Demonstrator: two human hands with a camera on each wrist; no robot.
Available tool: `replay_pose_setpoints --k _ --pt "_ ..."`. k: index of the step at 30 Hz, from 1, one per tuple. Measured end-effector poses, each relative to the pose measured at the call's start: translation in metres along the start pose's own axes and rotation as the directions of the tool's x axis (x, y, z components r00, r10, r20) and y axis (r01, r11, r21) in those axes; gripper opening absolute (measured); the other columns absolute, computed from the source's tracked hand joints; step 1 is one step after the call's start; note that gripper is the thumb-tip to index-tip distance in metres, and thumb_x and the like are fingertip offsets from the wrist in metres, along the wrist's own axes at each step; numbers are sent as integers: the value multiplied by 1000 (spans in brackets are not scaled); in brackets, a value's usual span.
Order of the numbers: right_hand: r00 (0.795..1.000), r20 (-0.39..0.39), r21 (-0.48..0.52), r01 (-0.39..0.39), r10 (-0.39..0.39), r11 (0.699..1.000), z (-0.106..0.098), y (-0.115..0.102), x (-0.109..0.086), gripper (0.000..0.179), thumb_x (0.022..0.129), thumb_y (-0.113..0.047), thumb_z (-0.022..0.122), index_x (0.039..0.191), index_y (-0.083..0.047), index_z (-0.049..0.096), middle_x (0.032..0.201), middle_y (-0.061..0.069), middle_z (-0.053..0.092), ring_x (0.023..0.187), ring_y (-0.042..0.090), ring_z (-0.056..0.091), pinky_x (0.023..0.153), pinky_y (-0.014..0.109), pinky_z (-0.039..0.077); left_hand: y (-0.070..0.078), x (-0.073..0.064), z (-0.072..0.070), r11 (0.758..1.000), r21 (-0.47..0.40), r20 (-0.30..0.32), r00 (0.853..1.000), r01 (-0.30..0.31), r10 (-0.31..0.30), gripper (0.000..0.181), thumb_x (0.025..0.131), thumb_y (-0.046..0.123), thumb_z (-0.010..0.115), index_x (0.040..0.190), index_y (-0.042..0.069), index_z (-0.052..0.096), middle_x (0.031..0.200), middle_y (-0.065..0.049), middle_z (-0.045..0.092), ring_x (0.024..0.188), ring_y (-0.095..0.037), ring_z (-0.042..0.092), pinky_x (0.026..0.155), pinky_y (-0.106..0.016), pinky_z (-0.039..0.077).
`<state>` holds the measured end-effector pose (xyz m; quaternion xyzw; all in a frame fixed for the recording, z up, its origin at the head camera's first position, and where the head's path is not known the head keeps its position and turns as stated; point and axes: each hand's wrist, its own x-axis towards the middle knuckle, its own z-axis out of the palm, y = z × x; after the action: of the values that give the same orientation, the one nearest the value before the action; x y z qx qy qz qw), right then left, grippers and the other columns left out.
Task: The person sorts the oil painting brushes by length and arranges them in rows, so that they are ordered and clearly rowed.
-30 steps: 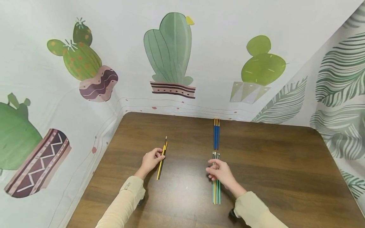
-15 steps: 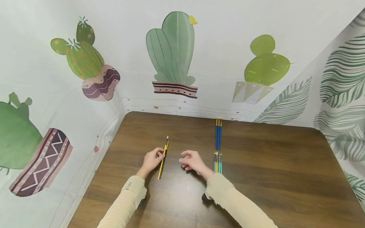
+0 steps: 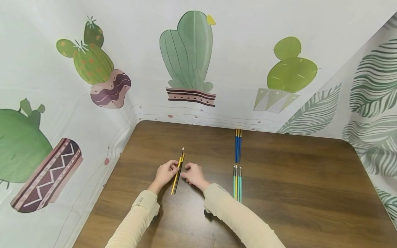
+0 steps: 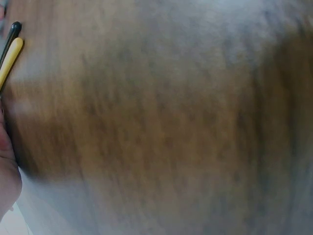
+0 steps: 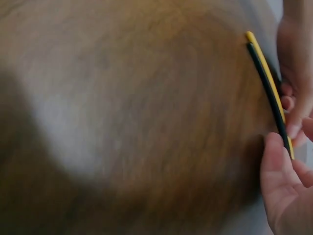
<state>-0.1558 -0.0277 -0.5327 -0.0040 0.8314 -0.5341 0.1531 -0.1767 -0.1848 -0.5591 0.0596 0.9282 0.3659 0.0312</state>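
Left of the table's middle in the head view, my left hand [image 3: 164,174] pinches a yellow-handled paintbrush [image 3: 173,186] between thumb and fingers. A black-handled paintbrush [image 3: 178,182] lies right alongside it, and both slant the same way. My right hand [image 3: 196,175] is on the other side of the pair, fingers loosely bent, its fingertips right at the black handle. Both handles [image 5: 266,81] run down between the two hands in the right wrist view. At the left edge of the left wrist view only the two handle ends [image 4: 13,51] and part of my left hand [image 4: 7,181] show.
On the brown table [image 3: 294,179], several green- and yellow-handled paintbrushes [image 3: 237,182] lie in a row, partly hidden by my right sleeve. Beyond them, blue-handled paintbrushes [image 3: 238,148] lie near the back edge. A cactus-printed cloth [image 3: 235,62] hangs behind the table.
My right hand has moved left, from over the green- and yellow-handled paintbrushes to beside the black-handled one. My left hand has stayed in place with its pinch.
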Motion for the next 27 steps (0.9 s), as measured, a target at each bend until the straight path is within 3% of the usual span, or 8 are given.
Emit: replay_pose_setpoints --k 3,6,10,18,24,27 --pt "995 -87 -109 34 -44 993 9 0 1 34 73 -21 71 97 -1 58 63 5 62 48 8 53 45 22 42 -1 1 0 1000 8 -5 1000 -6 6 16 78 17 64 94 13 61 66 5 57 55 -4 49 57 -23 37" --pt "981 -172 -245 47 -91 968 18 1 0 39 70 -32 72 95 -4 60 66 1 63 57 10 57 52 24 41 -1 1 0 1000 15 -8 1000 -7 8 16 78 18 65 93 13 61 65 6 56 55 -4 49 59 -24 37" --pt "969 -234 -347 -5 -81 938 24 -1 -2 42 69 -41 71 95 -10 61 74 1 66 68 19 61 55 30 41 -1 1 -1 1000 15 -2 1000 -5 5 16 78 18 65 92 13 61 65 5 56 56 -5 50 60 -24 37" --pt "967 -249 -407 -60 -47 912 29 -3 -1 43 67 -39 72 98 -11 60 90 8 67 75 29 62 54 36 43 1 1 -1 1000 15 7 1000 0 0 16 78 18 66 92 13 61 65 6 56 55 -4 49 58 -24 36" --pt "968 -243 -404 -45 -60 914 29 2 1 40 69 -35 72 99 -12 60 88 8 67 73 28 62 53 34 42 1 1 0 1000 18 8 1000 -2 2 16 77 18 65 92 13 61 66 6 57 55 -4 49 58 -24 37" --pt "963 -260 -383 -31 -75 923 30 5 2 36 69 -30 72 98 -11 61 79 5 67 67 22 61 52 31 42 1 1 0 1000 14 14 1000 0 -1 16 78 17 65 93 13 61 66 5 57 55 -5 50 58 -24 37"
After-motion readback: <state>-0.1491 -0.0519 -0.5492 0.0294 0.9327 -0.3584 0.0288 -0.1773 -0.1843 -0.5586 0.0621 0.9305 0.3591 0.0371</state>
